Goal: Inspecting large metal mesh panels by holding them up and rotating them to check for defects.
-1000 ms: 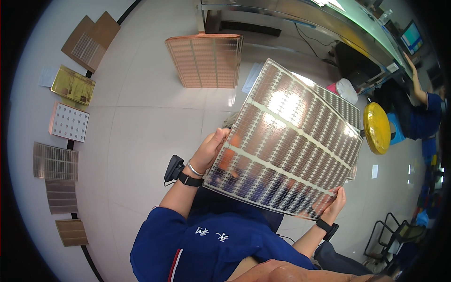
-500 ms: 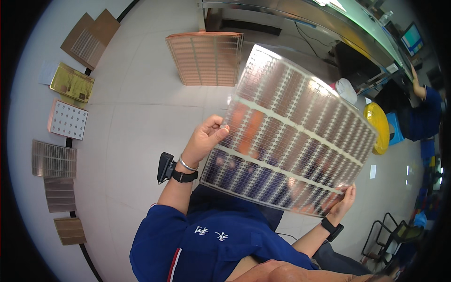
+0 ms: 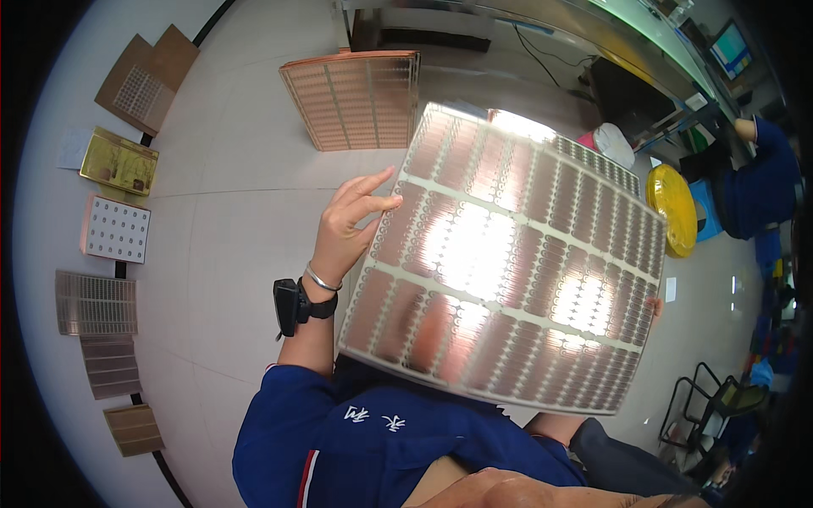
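Observation:
A large copper-coloured panel (image 3: 533, 224) with pale strips and rows of small rounded cut-outs is tilted up before my chest, glare across its middle. My left hand (image 3: 349, 216) is at its left edge, one fingertip over the front and another finger stretched out past the edge. The lowest digit goes behind the panel. My right hand (image 3: 656, 306) is mostly hidden behind the panel, with only fingertips showing at the right edge. Behind the upper right edge shows a strip of a second similar panel (image 3: 611, 168).
A framed copper-coloured panel stack (image 3: 356, 102) stands on the floor beyond. Several boards, one of them gold (image 3: 118, 161), lean along the left wall. A yellow round bundle (image 3: 669, 210), a black-framed chair (image 3: 707, 411) and a person in blue (image 3: 762, 182) are at the right, near a workbench.
The panel has tipped and shifted slightly left, catching more glare. A second panel's edge now shows behind it. My left fingers have spread, and my right hand has gone mostly behind the panel.

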Available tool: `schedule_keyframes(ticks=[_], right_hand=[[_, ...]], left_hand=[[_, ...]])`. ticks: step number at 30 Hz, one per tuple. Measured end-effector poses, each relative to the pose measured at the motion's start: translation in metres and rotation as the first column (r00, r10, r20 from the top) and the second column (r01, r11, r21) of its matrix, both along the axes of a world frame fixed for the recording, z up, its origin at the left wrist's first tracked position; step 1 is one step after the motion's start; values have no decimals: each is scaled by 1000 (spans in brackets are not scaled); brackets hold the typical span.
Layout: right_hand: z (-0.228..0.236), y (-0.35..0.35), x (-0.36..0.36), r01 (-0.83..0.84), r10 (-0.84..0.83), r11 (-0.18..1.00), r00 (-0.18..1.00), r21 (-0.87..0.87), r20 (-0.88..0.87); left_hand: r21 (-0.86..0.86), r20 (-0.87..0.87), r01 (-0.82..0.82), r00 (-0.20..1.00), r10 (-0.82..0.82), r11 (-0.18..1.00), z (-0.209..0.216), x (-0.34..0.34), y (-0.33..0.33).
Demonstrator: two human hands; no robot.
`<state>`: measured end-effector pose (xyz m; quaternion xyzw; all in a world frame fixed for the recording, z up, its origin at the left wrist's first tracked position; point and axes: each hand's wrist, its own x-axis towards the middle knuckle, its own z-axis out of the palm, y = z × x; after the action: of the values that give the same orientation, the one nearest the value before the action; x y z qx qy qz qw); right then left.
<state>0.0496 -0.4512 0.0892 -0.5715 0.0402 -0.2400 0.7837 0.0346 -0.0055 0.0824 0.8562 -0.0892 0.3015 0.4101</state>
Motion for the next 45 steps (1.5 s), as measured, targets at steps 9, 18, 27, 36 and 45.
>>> schedule_keyframes(ticks=[9,18,27,36,45], right_hand=[[10,31,-14,-219,321,899,919,380,-231],[-63,5,-14,-365,536,780,809,508,-241],[-40,92,-14,-328,427,733,904,596,-27],[-44,42,-23,-130,245,851,955,508,-166],[-29,16,-21,-335,390,904,900,266,-194]], left_hand=[[-637,-340,-72,920,-196,768,-8,-5,0],[-903,81,-148,862,-500,-403,-22,6,-18],[-950,212,28,787,-579,-311,-34,-17,-87],[-998,51,16,798,-601,-63,-49,-12,-57],[-996,-6,-55,819,-574,-68,-53,-13,-40]])
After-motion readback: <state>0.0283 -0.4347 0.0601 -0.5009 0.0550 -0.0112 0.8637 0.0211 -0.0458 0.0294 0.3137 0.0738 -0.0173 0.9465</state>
